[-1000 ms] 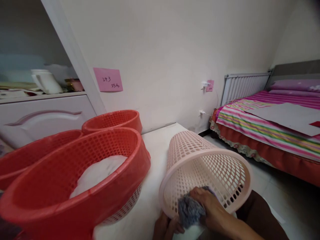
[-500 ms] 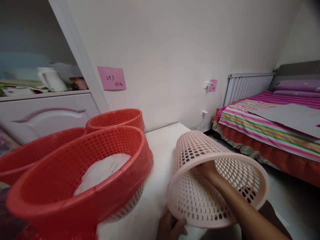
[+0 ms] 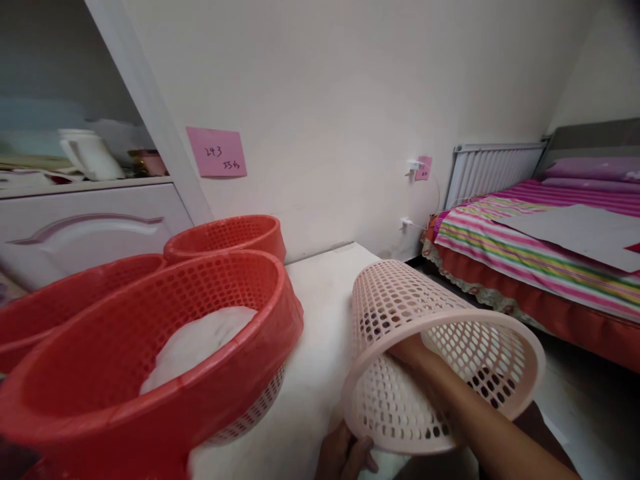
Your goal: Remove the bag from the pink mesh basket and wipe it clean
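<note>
A pale pink lattice basket (image 3: 400, 297) lies on its side along the right edge of the white desk (image 3: 313, 360), its closed end towards the far right corner and its open mouth facing the near edge. The left hand (image 3: 345, 455) is closed on the lower left of its rim, while the right hand (image 3: 411, 350) reaches inside, its fingers too hidden to tell whether they grip anything. Towards the desk's left edge, a large red basket (image 3: 245, 370) contains something white (image 3: 200, 343).
</note>
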{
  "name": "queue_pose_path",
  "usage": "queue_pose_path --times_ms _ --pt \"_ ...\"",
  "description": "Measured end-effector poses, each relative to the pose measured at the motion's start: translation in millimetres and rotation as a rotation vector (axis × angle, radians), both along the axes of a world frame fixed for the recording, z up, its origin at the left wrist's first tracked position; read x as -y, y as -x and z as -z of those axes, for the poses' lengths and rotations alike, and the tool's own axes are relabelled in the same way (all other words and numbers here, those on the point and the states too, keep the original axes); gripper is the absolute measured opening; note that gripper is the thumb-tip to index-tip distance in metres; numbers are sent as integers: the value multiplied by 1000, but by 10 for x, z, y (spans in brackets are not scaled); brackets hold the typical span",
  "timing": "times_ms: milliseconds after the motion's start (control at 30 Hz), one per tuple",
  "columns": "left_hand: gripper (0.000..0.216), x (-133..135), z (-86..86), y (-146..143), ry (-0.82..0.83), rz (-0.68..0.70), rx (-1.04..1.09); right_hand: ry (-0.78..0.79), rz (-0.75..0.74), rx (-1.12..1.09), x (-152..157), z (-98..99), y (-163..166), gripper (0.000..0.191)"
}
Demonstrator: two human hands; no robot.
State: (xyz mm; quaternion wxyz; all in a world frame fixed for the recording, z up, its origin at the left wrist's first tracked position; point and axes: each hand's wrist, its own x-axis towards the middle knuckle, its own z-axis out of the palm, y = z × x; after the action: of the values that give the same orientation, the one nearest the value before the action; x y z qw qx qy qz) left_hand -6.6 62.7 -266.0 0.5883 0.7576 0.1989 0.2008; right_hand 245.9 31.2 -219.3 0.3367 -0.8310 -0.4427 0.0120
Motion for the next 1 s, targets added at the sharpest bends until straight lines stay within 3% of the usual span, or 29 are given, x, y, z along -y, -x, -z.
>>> queue_pose_path --times_ms 300,400,500,633,767,900,1000 --pt "38 22 -146 12 21 18 -25 224 -187 -33 893 81 676 63" --pt "36 29 -204 21 29 -36 -6 240 -287 -174 1166 148 787 77" --pt "33 21 -263 37 61 -154 19 156 -400 -383 1249 71 776 72" --pt "29 -38 -337 86 153 -300 69 -54 -532 -509 1027 -254 633 50" --pt "25 -87 -419 163 115 -313 45 -224 -327 -253 617 -473 374 44" --pt "25 -73 -416 177 132 -327 105 -270 -36 -1 170 -426 110 48" --pt "30 -30 -290 106 214 -285 115 -242 44 -2 -80 -286 15 35"
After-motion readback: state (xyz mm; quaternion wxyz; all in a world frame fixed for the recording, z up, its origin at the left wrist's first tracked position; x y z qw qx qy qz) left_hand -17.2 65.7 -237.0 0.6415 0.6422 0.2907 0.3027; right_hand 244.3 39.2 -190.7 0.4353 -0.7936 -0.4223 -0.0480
